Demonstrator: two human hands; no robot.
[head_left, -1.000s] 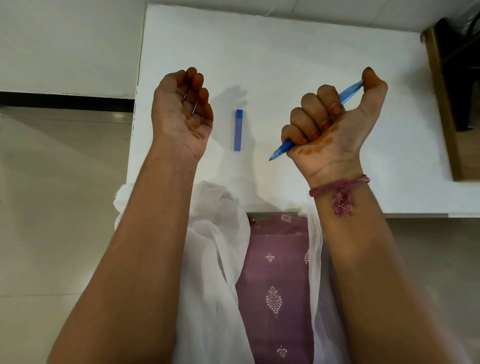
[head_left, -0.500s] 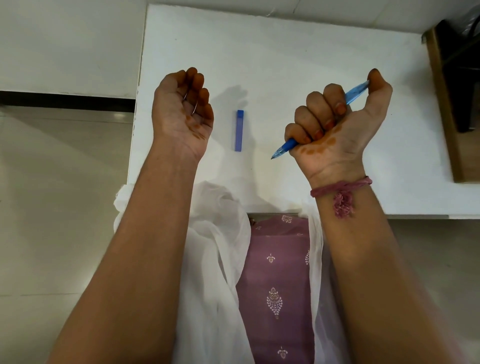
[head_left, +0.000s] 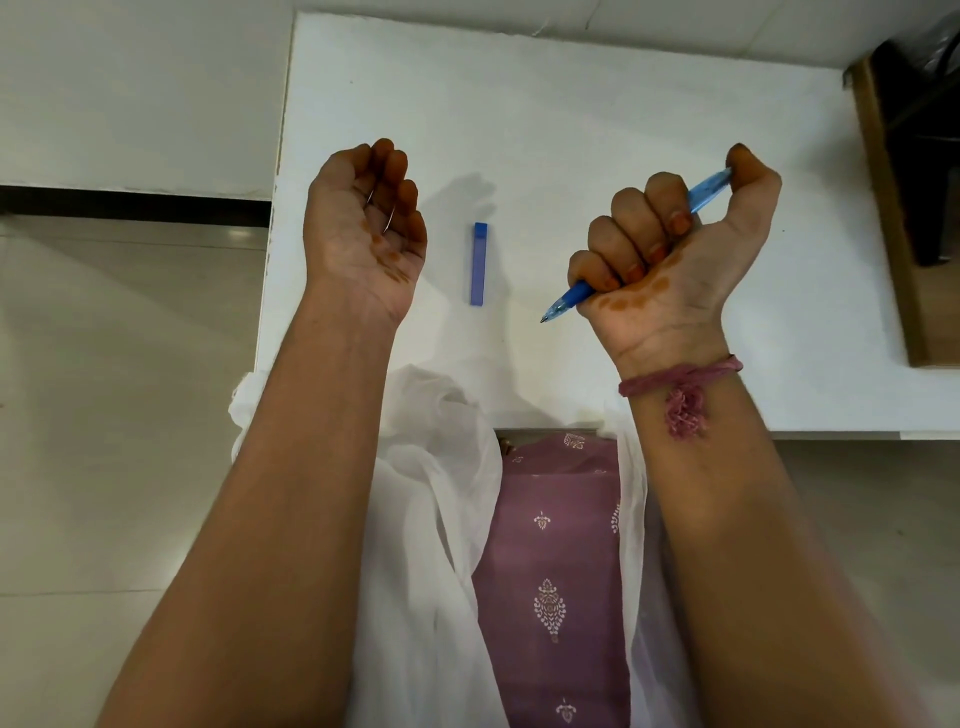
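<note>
My right hand is raised over the white table, palm toward me, and grips a blue pen in a fist. The pen's tip points down-left and its top end sits under the thumb. My left hand is raised at the left, palm toward me, with its fingers curled over the palm; I see nothing in it except a thin ring. Between the two hands a small blue rectangular case lies flat on the table, touched by neither hand.
A wooden frame with something dark inside it stands at the table's right edge. The table's left edge meets a tiled floor. A white scarf and purple cloth lie below the near edge.
My right hand has drifted slightly to the right with the pen. My left hand and the blue case have stayed where they were.
</note>
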